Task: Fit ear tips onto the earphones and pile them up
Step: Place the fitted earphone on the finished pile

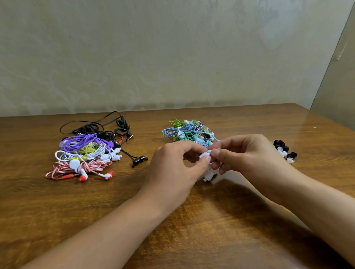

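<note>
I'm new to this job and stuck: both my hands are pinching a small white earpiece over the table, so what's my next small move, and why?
Probably press and twist the tip fully home. Your left hand and right hand both pinch the white earpiece between the fingertips; whether the tip is seated is hidden. Loose ear tips wait at the right.
</note>
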